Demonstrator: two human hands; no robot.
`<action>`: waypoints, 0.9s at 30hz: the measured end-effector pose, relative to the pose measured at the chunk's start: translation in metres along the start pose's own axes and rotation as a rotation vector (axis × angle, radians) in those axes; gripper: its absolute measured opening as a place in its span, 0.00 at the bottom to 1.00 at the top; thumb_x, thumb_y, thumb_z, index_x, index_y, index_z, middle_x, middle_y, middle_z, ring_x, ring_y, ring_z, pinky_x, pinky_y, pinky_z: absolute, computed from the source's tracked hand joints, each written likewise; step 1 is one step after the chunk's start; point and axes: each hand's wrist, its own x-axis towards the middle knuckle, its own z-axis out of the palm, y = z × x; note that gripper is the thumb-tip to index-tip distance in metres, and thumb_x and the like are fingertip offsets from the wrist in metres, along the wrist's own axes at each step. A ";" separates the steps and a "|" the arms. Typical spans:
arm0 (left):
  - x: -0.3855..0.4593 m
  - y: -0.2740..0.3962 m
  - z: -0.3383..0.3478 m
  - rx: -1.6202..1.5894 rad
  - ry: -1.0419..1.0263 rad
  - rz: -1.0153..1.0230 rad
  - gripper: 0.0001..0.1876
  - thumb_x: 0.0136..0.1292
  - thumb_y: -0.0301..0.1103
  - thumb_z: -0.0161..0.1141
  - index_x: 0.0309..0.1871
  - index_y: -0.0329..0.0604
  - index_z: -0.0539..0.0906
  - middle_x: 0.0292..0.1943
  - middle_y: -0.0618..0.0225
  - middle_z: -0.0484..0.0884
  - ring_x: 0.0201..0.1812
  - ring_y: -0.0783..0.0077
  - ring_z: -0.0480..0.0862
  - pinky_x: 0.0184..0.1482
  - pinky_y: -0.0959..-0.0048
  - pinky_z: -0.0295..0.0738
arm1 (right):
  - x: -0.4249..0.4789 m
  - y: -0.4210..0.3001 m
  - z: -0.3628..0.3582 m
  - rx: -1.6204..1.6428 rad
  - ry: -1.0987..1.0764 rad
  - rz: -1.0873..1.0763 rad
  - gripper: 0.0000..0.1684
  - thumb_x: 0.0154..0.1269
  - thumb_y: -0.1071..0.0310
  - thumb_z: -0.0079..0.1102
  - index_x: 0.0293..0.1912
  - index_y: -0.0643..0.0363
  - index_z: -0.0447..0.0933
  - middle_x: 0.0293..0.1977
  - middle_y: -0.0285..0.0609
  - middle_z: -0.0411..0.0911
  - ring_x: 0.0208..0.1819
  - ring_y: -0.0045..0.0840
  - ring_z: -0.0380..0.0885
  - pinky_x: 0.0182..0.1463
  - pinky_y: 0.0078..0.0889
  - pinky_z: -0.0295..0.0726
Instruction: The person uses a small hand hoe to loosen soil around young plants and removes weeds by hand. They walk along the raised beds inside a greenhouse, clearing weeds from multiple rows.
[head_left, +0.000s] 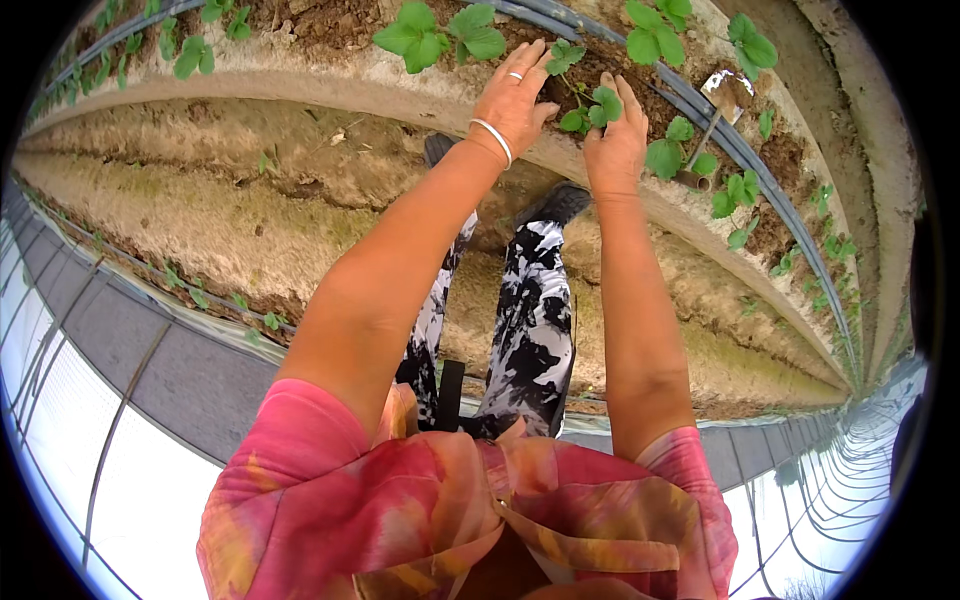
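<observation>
A small strawberry plant (598, 112) stands in dark soil on the raised bed between my two hands. My left hand (517, 97) lies at the left of the plant, palm down on the soil, fingers slightly apart, with a ring and a white bracelet. At the plant's right side is my right hand (621, 135), its thumb close to the lower leaves and its fingertips at the soil. Neither hand plainly grips anything. To the right, a hand trowel (726, 96) with a soil-smeared blade rests across the irrigation hoses (739, 150).
More strawberry plants (421, 41) line the bed to both sides. The raised bed's edge (337, 101) curves across the view. Below it runs the earthen furrow (225, 172), where my shoes (555, 202) stand. Another planted row and the greenhouse's hoops (124, 397) show at the lower left.
</observation>
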 end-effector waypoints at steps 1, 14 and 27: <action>0.002 0.000 -0.001 0.013 0.004 -0.005 0.21 0.49 0.34 0.65 0.48 0.40 0.77 0.62 0.55 0.63 0.61 0.52 0.64 0.61 0.62 0.62 | 0.002 0.003 -0.001 -0.080 0.004 -0.063 0.36 0.43 0.81 0.58 0.56 0.47 0.69 0.55 0.41 0.65 0.53 0.40 0.66 0.54 0.36 0.70; 0.027 -0.016 0.004 0.033 0.029 0.078 0.13 0.40 0.32 0.70 0.32 0.49 0.82 0.37 0.68 0.72 0.41 0.59 0.72 0.39 0.62 0.73 | 0.024 0.023 0.014 0.097 -0.084 -0.080 0.13 0.45 0.78 0.58 0.35 0.56 0.74 0.29 0.47 0.77 0.32 0.43 0.76 0.35 0.39 0.75; 0.031 -0.020 0.002 0.093 -0.053 0.082 0.11 0.41 0.32 0.67 0.32 0.50 0.81 0.35 0.70 0.70 0.44 0.64 0.71 0.36 0.63 0.76 | 0.031 0.013 0.016 0.057 -0.060 -0.216 0.17 0.40 0.79 0.57 0.35 0.54 0.77 0.31 0.40 0.72 0.34 0.38 0.75 0.35 0.36 0.76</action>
